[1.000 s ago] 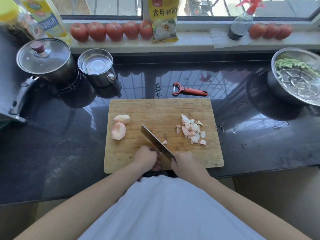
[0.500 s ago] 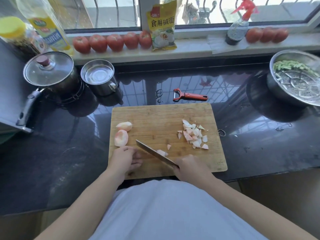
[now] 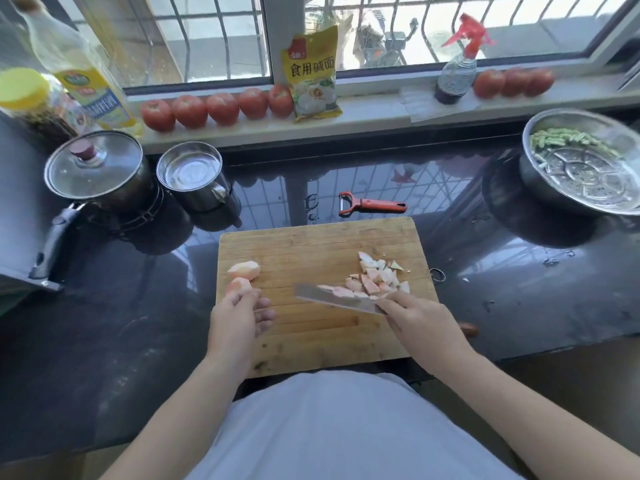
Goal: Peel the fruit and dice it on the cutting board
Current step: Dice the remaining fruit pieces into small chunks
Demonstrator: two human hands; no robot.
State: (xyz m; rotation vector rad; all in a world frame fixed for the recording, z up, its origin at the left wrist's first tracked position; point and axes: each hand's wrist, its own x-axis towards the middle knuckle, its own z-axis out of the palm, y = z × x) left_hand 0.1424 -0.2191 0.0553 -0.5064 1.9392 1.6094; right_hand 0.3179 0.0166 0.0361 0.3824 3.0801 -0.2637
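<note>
- Right hand point(image 3: 420, 315) grips the knife point(image 3: 337, 296) at the handle end; the blade lies low and nearly flat, pointing left, with a few cut bits riding on it. Looks like it's ferrying them to the diced pile point(image 3: 379, 275) just beyond, which keeps the cutting zone free.
- Left hand point(image 3: 239, 315) reaches for the near peeled fruit piece point(image 3: 239, 285), fingertips curled onto it. Firm pinch or just touching: can't tell.
- Second peeled piece point(image 3: 244, 269) sits just behind it, both parked at the left edge of the cutting board point(image 3: 311, 334), well apart from the dice on the right, so uncut and cut stock stay separate.
- Red peeler point(image 3: 372, 205) lies on the counter point(image 3: 502, 289) behind the board, so peeling seems finished.
- Judgement: roughly halfway through dicing, two chunks left.
</note>
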